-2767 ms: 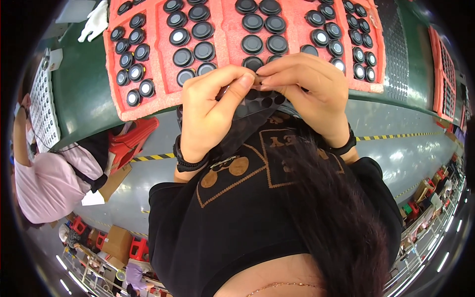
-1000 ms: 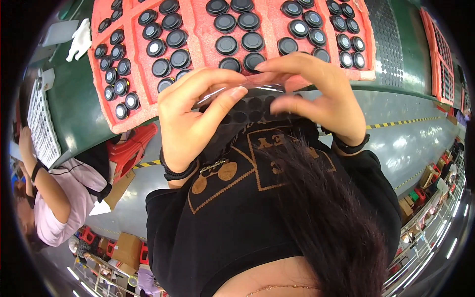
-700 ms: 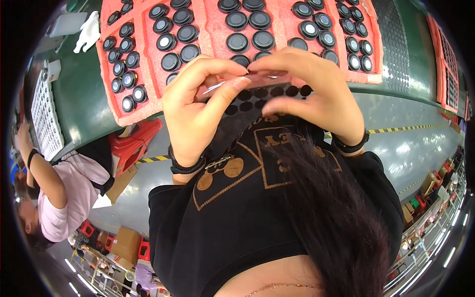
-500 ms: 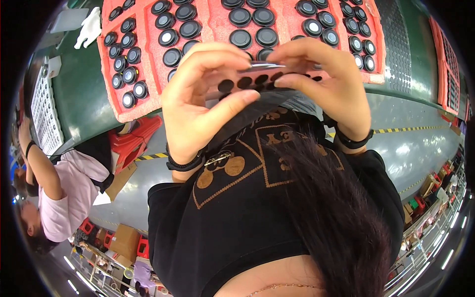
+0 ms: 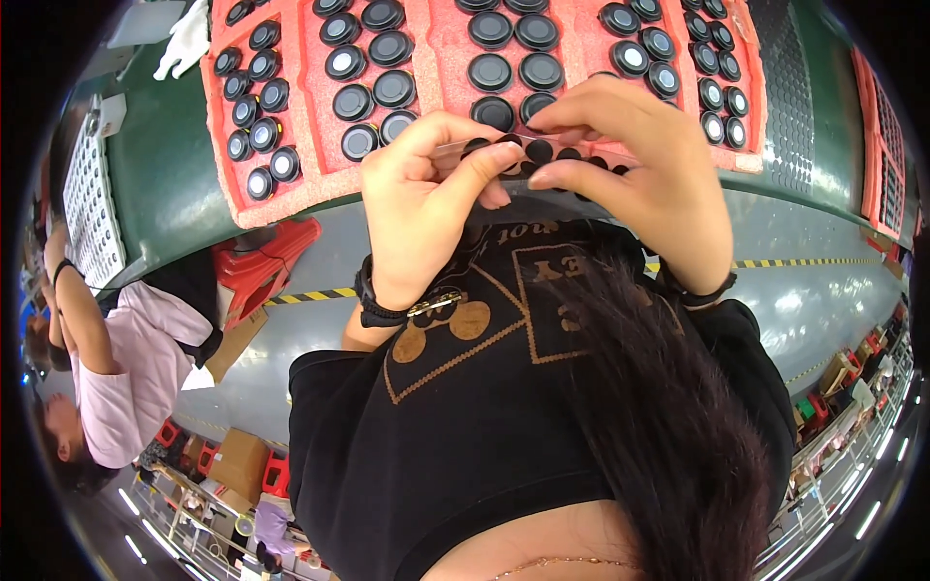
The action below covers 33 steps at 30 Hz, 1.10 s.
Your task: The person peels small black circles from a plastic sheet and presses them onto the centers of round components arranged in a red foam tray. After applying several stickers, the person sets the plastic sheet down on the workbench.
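Observation:
Between my two hands is a clear, thin sheet of black round stickers [image 5: 540, 152], held up near my chest in front of the foam tray. My left hand [image 5: 418, 198] is closed, thumb and forefinger pinched at the sheet's left part over one of the dots. Whether that dot is lifted off, I cannot tell. At the other end my right hand [image 5: 651, 167] grips the sheet between thumb and fingers. Just beyond them lies a pink foam tray [image 5: 291, 201] carrying many round black parts [image 5: 490, 72], some with pale centres.
The tray rests on a green table [image 5: 174, 198]. Left of it are a white glove [image 5: 184, 46] and a white tray of small parts [image 5: 92, 208]. A dark perforated mat [image 5: 780, 97] and another pink tray [image 5: 877, 145] lie right. A co-worker in pink [image 5: 131, 368] is at left.
My left hand has moved right and closed its thumb and forefinger on the sheet. The sheet has tilted and my hands are nearer together. The view has shifted slightly.

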{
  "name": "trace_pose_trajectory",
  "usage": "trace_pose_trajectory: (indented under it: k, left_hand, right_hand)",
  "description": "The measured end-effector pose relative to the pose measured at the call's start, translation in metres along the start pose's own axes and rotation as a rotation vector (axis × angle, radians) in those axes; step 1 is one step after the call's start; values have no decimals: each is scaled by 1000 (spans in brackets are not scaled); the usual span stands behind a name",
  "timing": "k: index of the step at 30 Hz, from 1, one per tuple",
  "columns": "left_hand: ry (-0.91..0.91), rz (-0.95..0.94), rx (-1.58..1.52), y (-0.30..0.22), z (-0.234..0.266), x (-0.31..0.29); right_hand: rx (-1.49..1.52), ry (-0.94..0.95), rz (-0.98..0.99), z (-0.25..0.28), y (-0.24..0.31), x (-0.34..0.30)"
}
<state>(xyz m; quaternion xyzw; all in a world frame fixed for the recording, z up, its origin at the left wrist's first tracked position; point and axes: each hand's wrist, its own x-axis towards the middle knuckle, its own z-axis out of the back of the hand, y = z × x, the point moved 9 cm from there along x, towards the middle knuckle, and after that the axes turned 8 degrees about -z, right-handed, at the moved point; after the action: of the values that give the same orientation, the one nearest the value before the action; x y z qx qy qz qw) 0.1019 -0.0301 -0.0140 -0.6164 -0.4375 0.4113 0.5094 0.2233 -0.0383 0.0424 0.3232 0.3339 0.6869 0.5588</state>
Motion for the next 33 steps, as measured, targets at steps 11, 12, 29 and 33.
trace_pose_trajectory:
  k: [11,12,29,33]
  left_hand:
    - [-4,29,-148,12,8,0]
    - [-5,28,-147,13,8,-1]
    - [-41,-19,-106,13,3,-1]
    - [-42,-16,-122,14,5,-1]
  right_hand:
    - [167,-169,-31,-13,-18,0]
    - [147,-194,38,-11,-15,0]
    - [226,-108,22,-15,-15,7]
    - [78,-166,247,-16,4,4]
